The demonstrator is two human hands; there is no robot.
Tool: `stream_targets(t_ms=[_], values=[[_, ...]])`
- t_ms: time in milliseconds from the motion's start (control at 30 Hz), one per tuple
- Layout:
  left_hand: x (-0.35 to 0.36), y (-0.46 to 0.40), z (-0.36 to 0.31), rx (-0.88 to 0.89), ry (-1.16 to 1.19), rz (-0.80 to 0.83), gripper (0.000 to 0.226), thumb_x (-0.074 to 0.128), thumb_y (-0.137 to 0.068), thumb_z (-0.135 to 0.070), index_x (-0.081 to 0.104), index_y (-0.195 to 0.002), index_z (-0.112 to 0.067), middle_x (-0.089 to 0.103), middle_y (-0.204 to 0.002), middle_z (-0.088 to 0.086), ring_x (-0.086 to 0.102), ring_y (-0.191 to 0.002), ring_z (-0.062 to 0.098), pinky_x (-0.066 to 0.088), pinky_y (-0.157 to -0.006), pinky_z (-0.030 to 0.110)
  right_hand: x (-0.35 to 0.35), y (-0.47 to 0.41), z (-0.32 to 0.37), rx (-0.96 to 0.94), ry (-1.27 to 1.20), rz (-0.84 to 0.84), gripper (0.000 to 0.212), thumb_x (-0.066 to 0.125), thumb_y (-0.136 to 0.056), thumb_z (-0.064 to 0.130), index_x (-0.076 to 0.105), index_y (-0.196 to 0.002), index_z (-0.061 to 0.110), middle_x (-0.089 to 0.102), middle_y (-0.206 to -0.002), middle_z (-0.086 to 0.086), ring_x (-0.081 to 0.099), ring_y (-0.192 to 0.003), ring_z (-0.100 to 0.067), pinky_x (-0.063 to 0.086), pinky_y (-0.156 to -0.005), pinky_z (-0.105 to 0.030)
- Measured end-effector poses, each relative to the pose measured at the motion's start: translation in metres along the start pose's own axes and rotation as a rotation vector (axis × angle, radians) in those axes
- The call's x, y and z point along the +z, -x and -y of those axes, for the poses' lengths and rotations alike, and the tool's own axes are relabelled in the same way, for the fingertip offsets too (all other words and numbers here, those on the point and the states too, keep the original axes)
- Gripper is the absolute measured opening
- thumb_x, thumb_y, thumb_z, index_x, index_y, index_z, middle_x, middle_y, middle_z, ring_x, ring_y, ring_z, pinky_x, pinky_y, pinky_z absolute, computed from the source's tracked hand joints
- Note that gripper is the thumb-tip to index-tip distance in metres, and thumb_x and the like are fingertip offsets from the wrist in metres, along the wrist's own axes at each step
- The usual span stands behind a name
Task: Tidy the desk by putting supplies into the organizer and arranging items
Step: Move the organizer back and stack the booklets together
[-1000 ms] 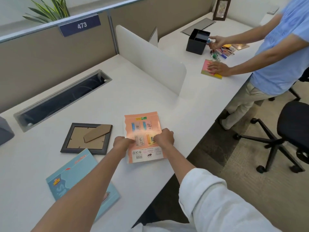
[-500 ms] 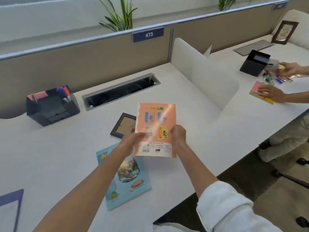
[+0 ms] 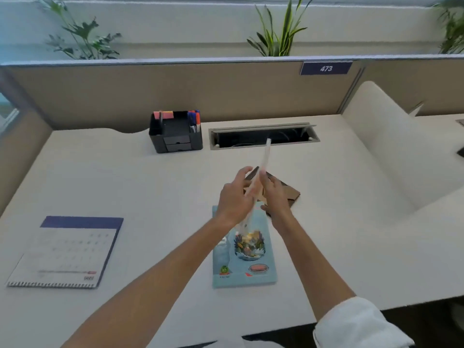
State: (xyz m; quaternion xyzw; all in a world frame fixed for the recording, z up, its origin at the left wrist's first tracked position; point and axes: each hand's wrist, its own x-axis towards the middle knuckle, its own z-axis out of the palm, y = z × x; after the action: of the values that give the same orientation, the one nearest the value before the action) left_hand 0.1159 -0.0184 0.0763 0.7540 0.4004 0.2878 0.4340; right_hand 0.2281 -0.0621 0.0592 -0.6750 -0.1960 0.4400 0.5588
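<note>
Both hands, left (image 3: 234, 199) and right (image 3: 275, 194), pinched an edge-on booklet (image 3: 262, 163) (blurred) above mid-desk (image 3: 150, 187), where a loose grip risked dropping it.

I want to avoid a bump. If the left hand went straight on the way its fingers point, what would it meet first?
Probably nothing close: the left hand, holding the thin booklet edge-on, points up and away toward the cable tray. The picture frame lies below that line, though depth is unclear.
</note>
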Motion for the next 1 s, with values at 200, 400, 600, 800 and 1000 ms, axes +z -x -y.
stream_targets(t_ms=[200, 400, 600, 800, 1000], values=[[-0.005, 0.019, 0.017, -0.011, 0.103, 0.119, 0.031, 0.073, -0.079, -0.021, 0.068, -0.11, -0.019, 0.072, -0.102, -0.004, 0.068, -0.078, 0.012, 0.057, -0.077, 0.032, 0.012, -0.001, 0.003, 0.034, 0.028, -0.078, 0.027, 0.053, -0.09, 0.012, 0.06, -0.116, 0.009, 0.07, -0.103, -0.012, 0.068, -0.087, -0.025, 0.056, -0.069, -0.038], [-0.021, 0.023, 0.078, -0.615, 0.203, -0.163, 0.04, 0.063, -0.085, -0.025, 0.06, -0.122, -0.011, 0.061, -0.122, 0.003, 0.057, -0.107, 0.017, 0.046, -0.089, 0.028, -0.029, -0.007, -0.032, 0.183, 0.173, 0.027, 0.019, 0.059, -0.092, 0.007, 0.065, -0.109, 0.001, 0.073, -0.095, -0.013, 0.071, -0.086, -0.03, 0.058, -0.072, -0.044], [-0.011, 0.039, 0.117, -0.9, 0.256, -0.086, 0.036, 0.064, -0.072, -0.019, 0.056, -0.106, -0.012, 0.053, -0.105, 0.007, 0.052, -0.093, 0.023, 0.043, -0.077, 0.03, -0.038, -0.01, -0.088, 0.215, 0.327, -0.036, 0.024, 0.07, -0.084, 0.007, 0.065, -0.107, 0.001, 0.073, -0.091, -0.01, 0.071, -0.078, -0.026, 0.058, -0.067, -0.04], [0.009, 0.037, 0.126, -0.91, 0.159, -0.143, 0.021, 0.059, -0.078, 0.0, 0.052, -0.076, -0.02, 0.045, -0.078, -0.005, 0.042, -0.072, 0.018, 0.034, -0.064, 0.024, -0.022, -0.009, -0.12, 0.108, 0.643, -0.29, 0.045, 0.074, -0.067, 0.034, 0.062, -0.105, 0.013, 0.064, -0.099, -0.004, 0.063, -0.083, -0.022, 0.05, -0.068, -0.032], [0.016, 0.036, 0.129, -0.96, 0.269, -0.198, 0.019, 0.064, -0.08, 0.0, 0.058, -0.092, -0.013, 0.051, -0.097, 0.004, 0.051, -0.083, 0.022, 0.037, -0.057, 0.021, -0.006, -0.009, -0.116, 0.205, 0.488, -0.336, 0.027, 0.07, -0.072, 0.01, 0.051, -0.091, 0.014, 0.063, -0.092, -0.006, 0.06, -0.079, -0.024, 0.047, -0.067, -0.031]])
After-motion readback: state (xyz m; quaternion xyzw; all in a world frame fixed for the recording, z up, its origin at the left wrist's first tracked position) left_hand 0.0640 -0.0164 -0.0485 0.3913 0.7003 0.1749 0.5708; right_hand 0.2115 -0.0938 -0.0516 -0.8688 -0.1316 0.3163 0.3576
